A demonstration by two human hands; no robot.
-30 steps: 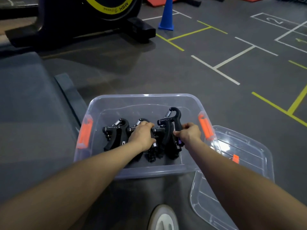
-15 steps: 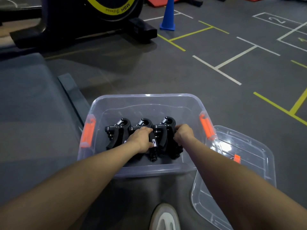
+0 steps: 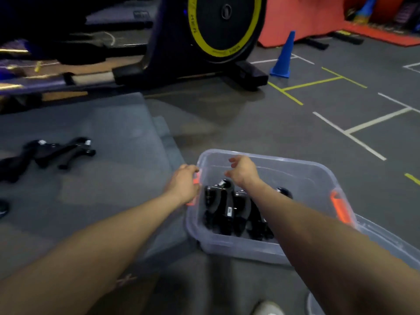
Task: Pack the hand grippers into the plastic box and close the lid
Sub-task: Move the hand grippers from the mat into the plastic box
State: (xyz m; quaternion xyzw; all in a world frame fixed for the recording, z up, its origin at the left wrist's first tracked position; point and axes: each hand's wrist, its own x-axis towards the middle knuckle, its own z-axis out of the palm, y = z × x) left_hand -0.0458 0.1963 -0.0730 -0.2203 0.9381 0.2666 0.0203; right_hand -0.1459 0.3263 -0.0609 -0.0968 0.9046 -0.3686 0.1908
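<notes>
Hand grippers [image 3: 229, 205] now released in box [image 3: 318, 176]; both hands [image 3: 242, 170] lifted, loosely open.

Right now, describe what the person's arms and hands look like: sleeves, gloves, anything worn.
Both forearms are bare up to the frame edge, with no sleeve in view. The left hand and right hand wear no gloves. No watch, band or ring shows on either wrist or hand, though the picture is blurred, so small items could be missed.
</notes>
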